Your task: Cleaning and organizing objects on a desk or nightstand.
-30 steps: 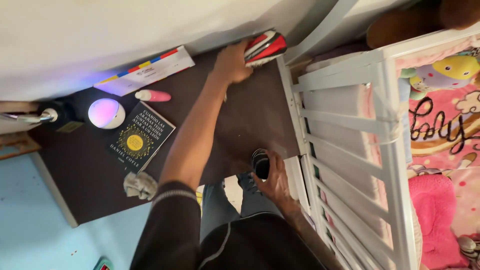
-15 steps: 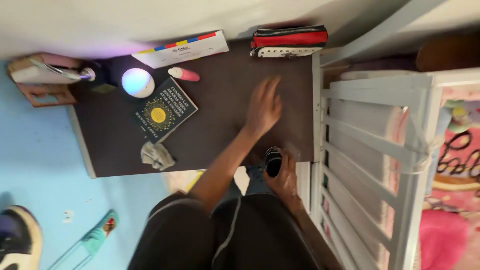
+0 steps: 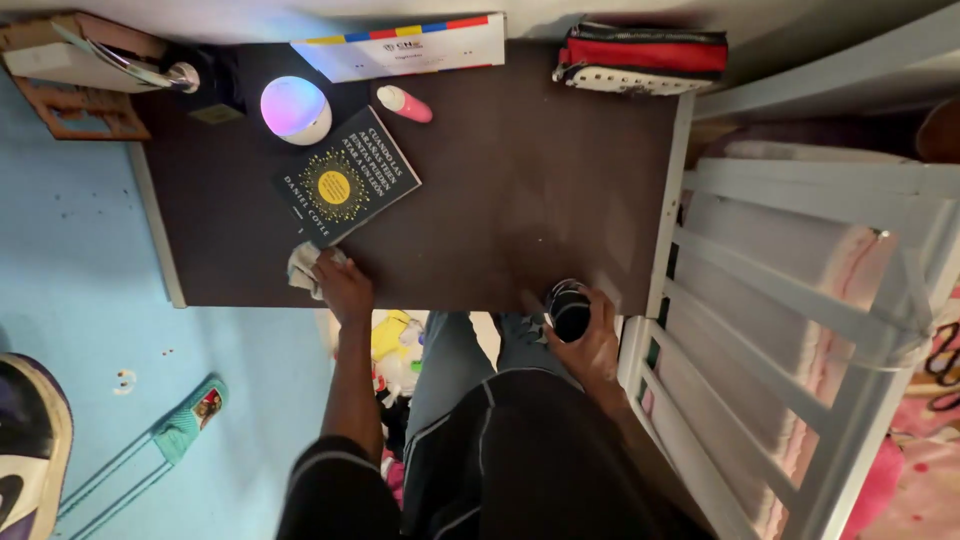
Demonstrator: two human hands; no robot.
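Fingers [image 3: 330, 268] of the left hand [image 3: 343, 285] clamp a crumpled cloth [image 3: 303, 268] on the table [image 3: 520, 190] beside a black book [image 3: 347, 187], while the right hand [image 3: 592, 340] grips a dark cylindrical can [image 3: 570, 310].

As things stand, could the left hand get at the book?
Probably yes. The left hand rests on the cloth right at the book's near corner, with only bare table beside it and nothing between.
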